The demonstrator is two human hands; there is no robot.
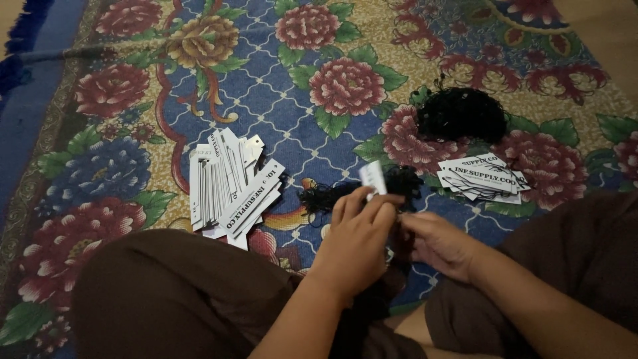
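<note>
My left hand (359, 239) is closed around a small white paper tag (373, 178) that sticks up above the fingers. My right hand (435, 242) sits just to its right, fingertips pinched at a thin black string beside the tag. A small tangle of black strings (399, 183) lies on the carpet right behind both hands. A spread pile of white tags (229, 186) lies to the left, and a smaller stack of white tags (482, 178) lies to the right.
A bigger heap of black string (462, 113) rests further back on the right. Everything lies on a floral carpet (286, 86) with a blue fringe (20, 40) at the far left. My knees in brown cloth (173, 292) fill the bottom.
</note>
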